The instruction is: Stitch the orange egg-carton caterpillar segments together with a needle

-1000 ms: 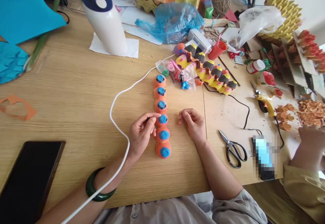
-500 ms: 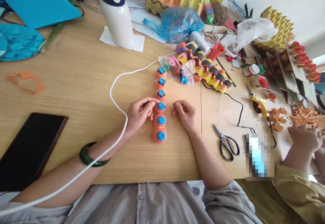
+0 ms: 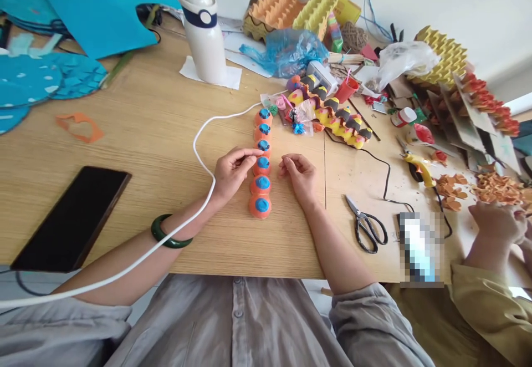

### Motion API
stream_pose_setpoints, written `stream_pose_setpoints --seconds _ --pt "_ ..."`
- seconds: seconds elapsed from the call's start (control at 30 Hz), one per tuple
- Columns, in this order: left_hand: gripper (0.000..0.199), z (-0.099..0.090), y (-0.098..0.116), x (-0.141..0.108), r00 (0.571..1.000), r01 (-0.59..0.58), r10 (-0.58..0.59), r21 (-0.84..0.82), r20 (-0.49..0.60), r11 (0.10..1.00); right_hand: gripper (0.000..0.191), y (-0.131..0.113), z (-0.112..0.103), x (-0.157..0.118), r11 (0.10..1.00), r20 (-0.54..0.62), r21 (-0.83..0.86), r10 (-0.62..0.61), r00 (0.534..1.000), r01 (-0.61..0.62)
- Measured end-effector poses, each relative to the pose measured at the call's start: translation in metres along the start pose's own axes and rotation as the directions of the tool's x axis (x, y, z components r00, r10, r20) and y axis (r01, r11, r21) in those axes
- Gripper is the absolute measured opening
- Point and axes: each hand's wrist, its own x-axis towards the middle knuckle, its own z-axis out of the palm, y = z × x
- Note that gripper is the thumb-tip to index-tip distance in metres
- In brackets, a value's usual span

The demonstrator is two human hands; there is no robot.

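Note:
A strip of several orange egg-carton cups (image 3: 261, 185), each topped with a blue patch, lies lengthwise in front of me. The upper patches carry small dark blue bits. My left hand (image 3: 233, 172) is at the strip's left side. Its index finger stretches over the cups near the middle with the tip touching them; the thumb is bent just below, a little apart from it. To the right of the strip, my right hand (image 3: 300, 174) rests on the table, thumb and fingertips drawn together. Whether anything small is between them cannot be seen.
Black-handled scissors (image 3: 367, 226) lie right of my right forearm. A white cord (image 3: 198, 144) crosses over my left arm. A dark tablet (image 3: 71, 220) lies left, a white bottle (image 3: 204, 40) behind. Painted egg-carton strips (image 3: 334, 113) sit beyond. Another person's hand (image 3: 496, 225) is at right.
The view has shifted, so the table things sit slightly differently in frame. My left index fingertip has moved a little up the strip, away from me. My right hand stays in much the same pose.

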Motion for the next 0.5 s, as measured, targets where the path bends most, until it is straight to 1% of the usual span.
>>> stream_pose_setpoints --seconds 0.07,0.13,0.23,0.3,0.4,0.5 --pt "0.019 -0.002 0.002 -0.002 0.995 -0.101 0.099 0.074 0.028 0.992 0.045 -0.003 0.001 -0.004 1.000 0.000 0.016 0.014 1.000 -0.014" --pt "0.019 -0.002 0.005 -0.005 0.977 -0.207 0.199 0.132 0.071 0.969 0.043 -0.008 0.003 -0.009 0.999 0.007 0.033 0.023 1.000 -0.023" --pt "0.019 0.001 0.009 -0.011 0.935 -0.350 0.331 0.167 0.129 0.922 0.040 -0.017 0.008 -0.016 0.999 0.028 0.035 0.013 1.000 -0.014" --pt "0.020 0.004 0.011 -0.013 0.901 -0.430 0.409 0.178 0.144 0.885 0.041 -0.023 0.011 -0.021 1.000 0.047 0.013 0.023 0.999 -0.023" --pt "0.022 0.005 0.012 -0.015 0.854 -0.520 0.495 0.218 0.159 0.826 0.042 -0.029 0.015 -0.027 0.999 0.072 -0.006 0.041 0.997 -0.041" --pt "0.023 0.003 0.011 -0.017 0.830 -0.558 0.525 0.258 0.187 0.789 0.042 -0.033 0.018 -0.031 0.999 0.101 -0.023 0.042 0.994 -0.040"
